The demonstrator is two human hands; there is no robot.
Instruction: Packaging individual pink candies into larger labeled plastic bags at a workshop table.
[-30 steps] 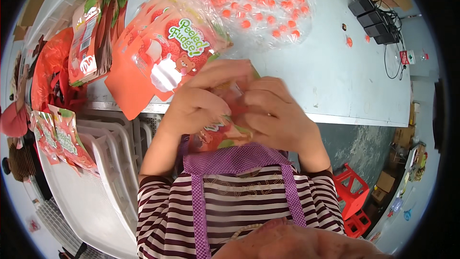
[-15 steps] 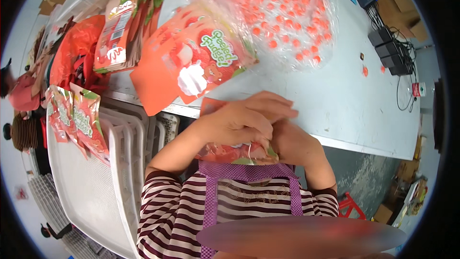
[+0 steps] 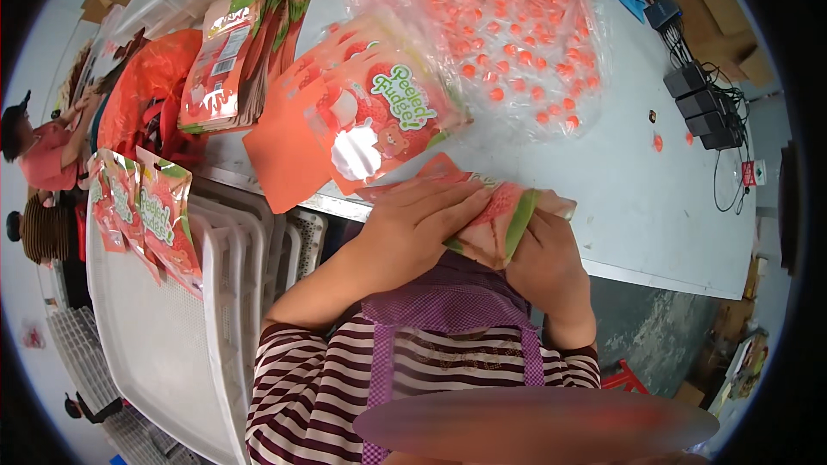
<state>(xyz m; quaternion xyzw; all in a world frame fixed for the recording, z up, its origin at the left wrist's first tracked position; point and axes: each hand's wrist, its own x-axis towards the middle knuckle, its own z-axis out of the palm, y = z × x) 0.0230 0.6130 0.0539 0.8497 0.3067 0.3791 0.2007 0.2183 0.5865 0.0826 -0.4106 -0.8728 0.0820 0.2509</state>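
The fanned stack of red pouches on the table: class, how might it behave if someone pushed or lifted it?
The fanned stack would probably slide apart when pushed, since its pouches overlap at staggered edges. It is likely fairly light, as the pouches lie flat and look unfilled. Bright glare suggests smooth film, perhaps slippery.

Passage runs over the tabletop (image 3: 655,215) beyond the right hand (image 3: 550,263). Fanned pouches (image 3: 357,112) obstruct left; a clear bag (image 3: 521,47) obstructs ahead.
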